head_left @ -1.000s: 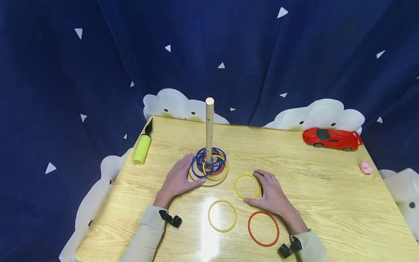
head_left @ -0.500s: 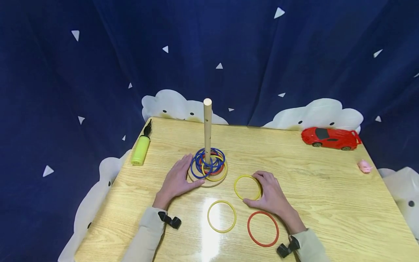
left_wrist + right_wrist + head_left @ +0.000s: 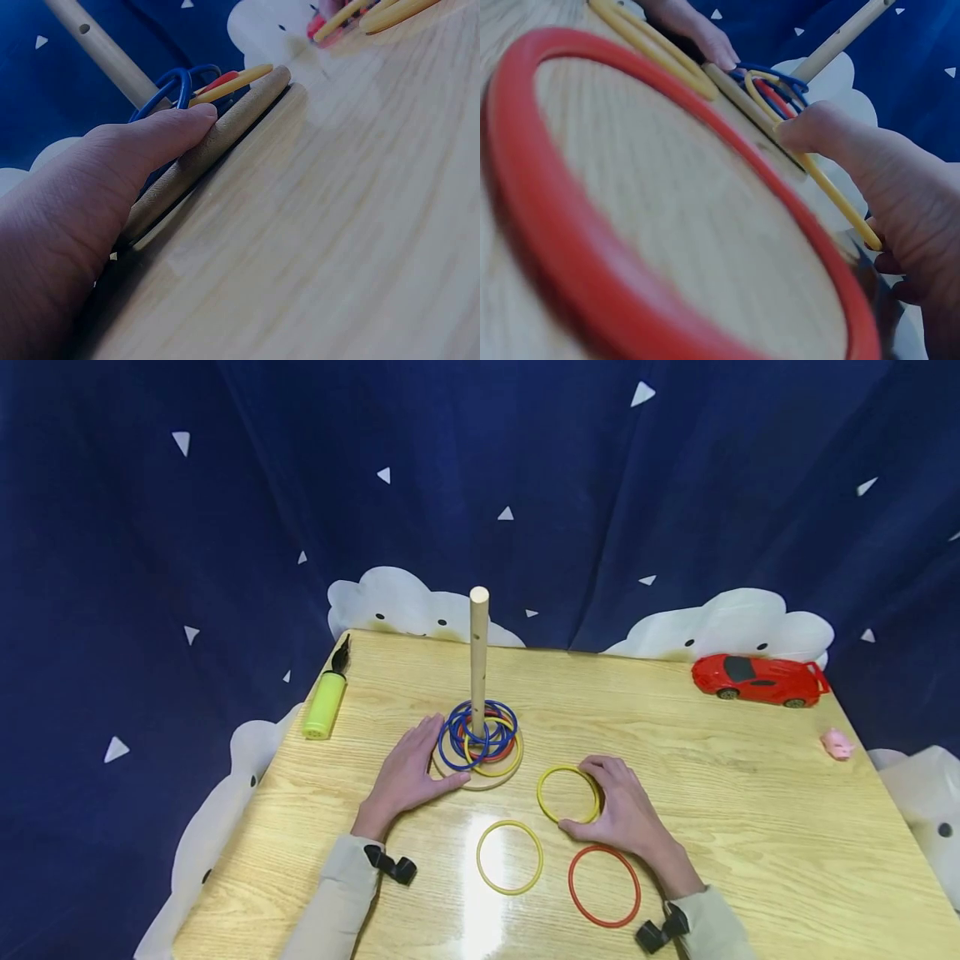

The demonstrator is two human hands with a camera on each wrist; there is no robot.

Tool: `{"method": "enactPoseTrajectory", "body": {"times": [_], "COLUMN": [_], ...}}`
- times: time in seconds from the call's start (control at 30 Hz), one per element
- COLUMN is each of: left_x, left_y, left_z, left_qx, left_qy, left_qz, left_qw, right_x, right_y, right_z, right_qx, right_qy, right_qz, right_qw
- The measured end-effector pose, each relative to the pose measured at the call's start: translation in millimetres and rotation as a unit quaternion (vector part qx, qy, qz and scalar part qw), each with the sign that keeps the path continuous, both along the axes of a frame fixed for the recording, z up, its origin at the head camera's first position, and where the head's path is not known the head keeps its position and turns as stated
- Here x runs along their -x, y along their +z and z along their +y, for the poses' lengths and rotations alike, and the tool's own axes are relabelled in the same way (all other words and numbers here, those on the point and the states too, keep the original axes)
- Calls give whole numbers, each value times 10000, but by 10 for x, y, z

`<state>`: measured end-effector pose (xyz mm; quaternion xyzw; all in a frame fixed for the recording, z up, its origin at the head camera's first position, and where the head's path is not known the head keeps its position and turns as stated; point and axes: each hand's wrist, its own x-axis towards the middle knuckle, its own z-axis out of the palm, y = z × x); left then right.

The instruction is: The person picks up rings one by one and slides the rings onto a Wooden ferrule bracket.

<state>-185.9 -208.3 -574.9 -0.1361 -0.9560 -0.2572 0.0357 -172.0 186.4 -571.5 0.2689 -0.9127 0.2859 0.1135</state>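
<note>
Left hand: our left hand (image 3: 408, 774) lies flat on the table (image 3: 750, 827), fingers straight, thumb pressed against the rim of the round wooden base (image 3: 217, 142) at its 9 o'clock side; it grips nothing.
Right hand: our right hand (image 3: 626, 814) has its fingers curled over the far yellow ring (image 3: 567, 793), thumb and fingertips pinching the ring's 3 o'clock edge; in the right wrist view the ring looks tilted up off the wood on that side.
Peg: the wooden peg (image 3: 478, 660) stands upright in the base, with a heap of blue, red and yellow rings (image 3: 480, 737) around its foot.
Loose rings: a second yellow ring (image 3: 510, 856) lies flat at 6 o'clock from the base; the red ring (image 3: 604, 885) lies flat at 6 o'clock from our right hand, just beside the wrist.
Table edge: a green pump (image 3: 325, 702) sits at 10 o'clock, a red toy car (image 3: 759, 678) at 2 o'clock, a small pink pig (image 3: 836, 743) at 3 o'clock, all well apart from our hands.
</note>
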Motion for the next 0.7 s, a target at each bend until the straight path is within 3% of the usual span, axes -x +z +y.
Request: {"method": "enactPoseTrajectory", "body": {"times": [0.13, 0.3, 0.7], "left_x": [-7, -18, -11], "left_y": [-6, -4, 8], "left_z": [0, 3, 9], "left_qx": [-9, -43, -31], "left_qy": [-6, -1, -27], "left_qz": [30, 48, 84], "left_qw": [10000, 10000, 10000], "right_x": [0, 69, 400], "right_y": [105, 381, 1370], "right_z": [-10, -40, -113], "right_qx": [81, 285, 1211], "right_qy": [76, 276, 815], "right_qz": [1, 157, 649], "right_qw": [9999, 9991, 9872]}}
